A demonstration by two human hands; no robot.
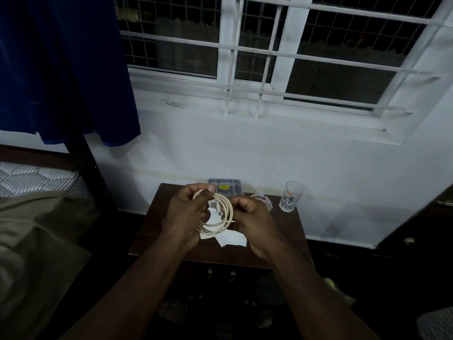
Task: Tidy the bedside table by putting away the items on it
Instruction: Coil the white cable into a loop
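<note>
A white cable (pixel 226 212) is wound into a loose coil above the dark wooden bedside table (pixel 152 231). My left hand (pixel 188 212) grips the coil's left side with the thumb over the top. My right hand (pixel 252 222) is closed on the coil's right side. On the table lie white paper pieces (pixel 232 240) under the hands, a grey tray (pixel 224 186) with a yellow label at the back, a clear glass bowl (pixel 266 201) and an upright drinking glass (pixel 291 196) at the back right.
A bed (pixel 36 217) with an olive blanket and a striped mattress stands left of the table. A blue curtain (pixel 61 69) hangs at upper left. A barred window (pixel 269 50) and white wall lie behind. Dark furniture (pixel 421 229) stands at right.
</note>
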